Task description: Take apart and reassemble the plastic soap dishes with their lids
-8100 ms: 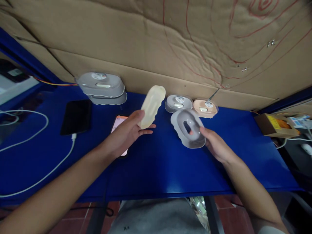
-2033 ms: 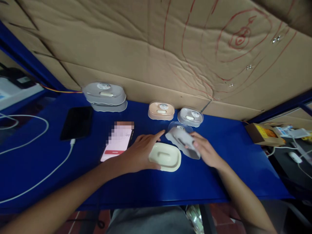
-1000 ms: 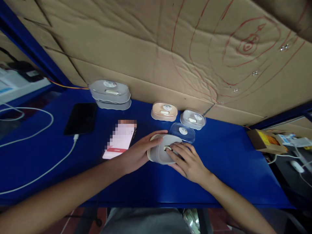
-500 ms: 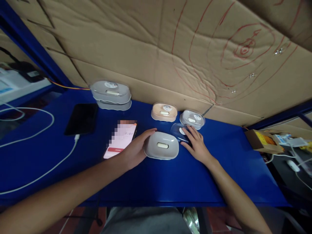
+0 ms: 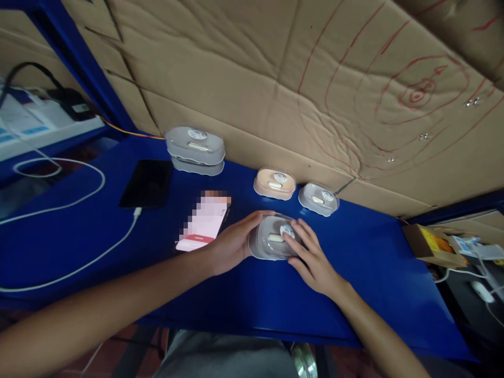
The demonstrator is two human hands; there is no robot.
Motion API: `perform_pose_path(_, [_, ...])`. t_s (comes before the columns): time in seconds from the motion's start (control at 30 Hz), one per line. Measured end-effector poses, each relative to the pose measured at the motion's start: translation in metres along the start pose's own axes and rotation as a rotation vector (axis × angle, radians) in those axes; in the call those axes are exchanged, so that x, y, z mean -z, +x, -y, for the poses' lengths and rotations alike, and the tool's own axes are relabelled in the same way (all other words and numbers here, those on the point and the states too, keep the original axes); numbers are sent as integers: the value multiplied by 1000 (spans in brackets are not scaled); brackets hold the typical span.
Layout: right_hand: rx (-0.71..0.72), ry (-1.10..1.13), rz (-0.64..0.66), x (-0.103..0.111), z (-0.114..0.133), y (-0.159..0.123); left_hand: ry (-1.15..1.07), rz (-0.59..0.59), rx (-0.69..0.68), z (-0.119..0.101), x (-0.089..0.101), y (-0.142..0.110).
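A grey oval soap box (image 5: 258,245) with a cream bar showing in its centre slot stands in front of me at mid-table. Its clear lid (image 5: 271,223), bearing a round white sticker, sits over the top; whether it is fully seated cannot be made out. My left hand (image 5: 234,244) is closed around the box's left end, thumb along the back edge. From the right, my right hand (image 5: 318,262) grips the lid, with fingers across its top and thumb at the front edge. The cream base seen earlier is mostly hidden.
Behind stand a peach soap box (image 5: 271,190) and a grey one (image 5: 317,200), both lidded. Two larger grey boxes (image 5: 197,147) are stacked at back left. A lit phone (image 5: 205,223) lies left of my hands, near a black tablet (image 5: 145,184) on a white cable (image 5: 129,233).
The cream base and grey tray have been put together while my left hand kept hold. My right hand has picked the clear lid off the table and brought it left onto the box.
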State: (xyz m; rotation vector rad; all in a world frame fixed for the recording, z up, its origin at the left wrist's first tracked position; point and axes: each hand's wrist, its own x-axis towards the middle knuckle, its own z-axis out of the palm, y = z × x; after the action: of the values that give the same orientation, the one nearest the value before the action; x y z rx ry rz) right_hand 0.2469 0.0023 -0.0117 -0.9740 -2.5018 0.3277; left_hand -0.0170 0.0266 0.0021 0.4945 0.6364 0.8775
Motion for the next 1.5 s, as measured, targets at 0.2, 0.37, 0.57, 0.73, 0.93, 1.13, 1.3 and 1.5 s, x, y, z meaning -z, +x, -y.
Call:
perform_pose_path(0.2, [57,-31,62,4,-5,0,3,-12,20,1,3,3])
perform_pose_path(0.37, [50,-14,72,1,-7,2,44,-2,4,2,3,5])
perform_pose_path(0.57, [-28,159,65,3,-12,3,167,-43,14,2,2,4])
perform_pose_path(0.73, [-57,167,74,15,-18,4,591,-96,-174,4,4,7])
perform_pose_path(0.93, [-68,163,149,37,-17,2,1086,-47,-436,10,10,9])
perform_pose_path(1.13, [-178,202,209,78,-38,-21,1445,18,-478,-1,7,14])
perform_pose_path(1.3, [-504,-172,144,118,-100,-74,1607,-50,-565,-28,13,47])
perform_pose_path(1.5, [-752,-428,-85,136,-168,-112,1751,-63,-636,-51,13,81])
